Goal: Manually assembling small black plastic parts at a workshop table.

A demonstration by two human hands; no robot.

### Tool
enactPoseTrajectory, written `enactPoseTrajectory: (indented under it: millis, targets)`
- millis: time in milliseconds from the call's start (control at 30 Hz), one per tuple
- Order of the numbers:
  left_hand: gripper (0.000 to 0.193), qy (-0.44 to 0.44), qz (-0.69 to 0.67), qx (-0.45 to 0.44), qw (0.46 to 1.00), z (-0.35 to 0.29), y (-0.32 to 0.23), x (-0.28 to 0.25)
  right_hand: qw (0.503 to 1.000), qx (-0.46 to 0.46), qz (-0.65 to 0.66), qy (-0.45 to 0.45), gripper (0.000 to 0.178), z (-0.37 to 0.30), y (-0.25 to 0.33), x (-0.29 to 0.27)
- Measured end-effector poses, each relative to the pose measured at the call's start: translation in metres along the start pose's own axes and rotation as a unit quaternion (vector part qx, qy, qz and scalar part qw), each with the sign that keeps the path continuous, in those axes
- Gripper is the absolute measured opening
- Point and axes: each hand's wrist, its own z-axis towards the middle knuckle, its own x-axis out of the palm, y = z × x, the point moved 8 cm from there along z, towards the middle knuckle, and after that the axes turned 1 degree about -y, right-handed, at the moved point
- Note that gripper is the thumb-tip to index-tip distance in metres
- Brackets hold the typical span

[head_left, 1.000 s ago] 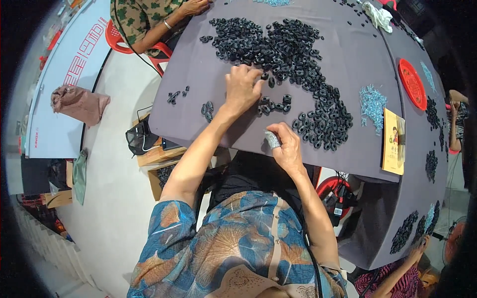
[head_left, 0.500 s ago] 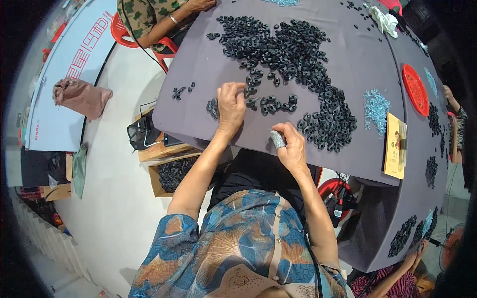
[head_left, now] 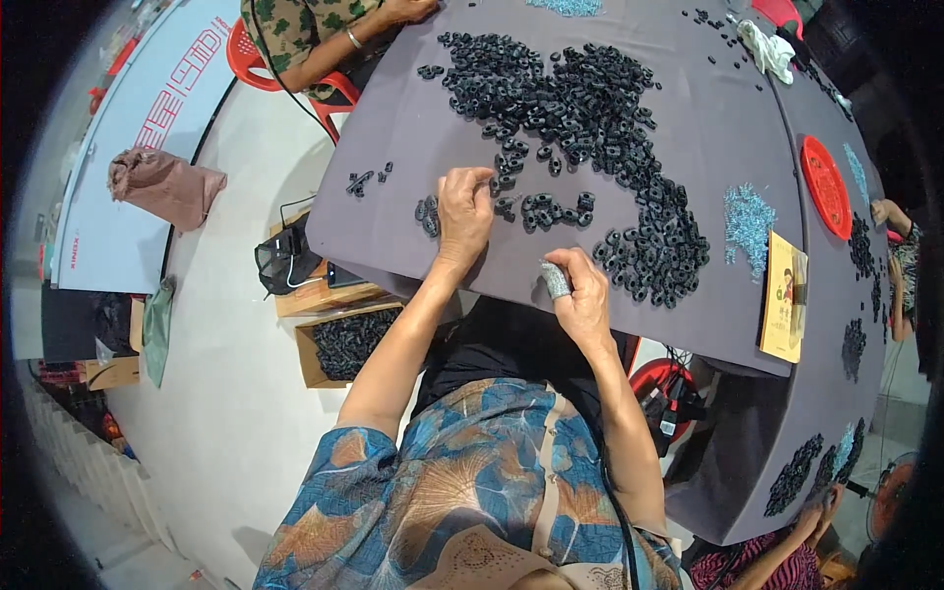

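My left hand (head_left: 464,214) is over the grey table, its fingers curled together beside a short line of small black oval plastic parts (head_left: 503,162). Whatever it pinches is hidden. My right hand (head_left: 580,290) is closer to the table's front edge, fingers bent and closed, with a silvery grey wrap (head_left: 555,280) around one digit. I cannot make out anything in its grip. Between and just beyond the hands lies a small group of black parts (head_left: 556,211). A few more black parts (head_left: 427,214) sit left of my left hand.
A large heap of black parts (head_left: 551,93) trails down to a pile (head_left: 651,254) on the right. Also on the table are small light-blue pieces (head_left: 749,221), a yellow booklet (head_left: 784,305) and a red tray (head_left: 826,187). A box of black parts (head_left: 311,356) stands below. Other people sit around.
The whole view has shifted slightly, moving the table and both hands a little to the right in the picture. Both hands keep nearly the same pose and place over the table.
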Motion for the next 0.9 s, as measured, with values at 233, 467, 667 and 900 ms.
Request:
enactPoseTrajectory:
  millis: [233, 467, 667, 900]
  targets:
    - [0.017, 0.017, 0.014, 0.017, 1.0, 0.001, -0.002, 0.003, 1.0, 0.008, 0.021, -0.004, 0.023, -0.001, -0.004, 0.001]
    - [0.01, 0.019, 0.003, 0.036, 0.999, 0.001, -0.007, 0.005, 1.0, -0.008, 0.01, -0.022, 0.021, 0.0, -0.002, -0.001]
    - [0.009, 0.027, 0.016, 0.028, 0.999, 0.0, -0.001, 0.006, 1.0, -0.003, 0.003, -0.025, 0.023, -0.001, 0.0, -0.002]
    - [0.007, 0.019, -0.005, 0.006, 1.0, -0.002, 0.005, 0.008, 0.999, 0.025, 0.024, -0.033, 0.023, -0.002, -0.004, -0.003]
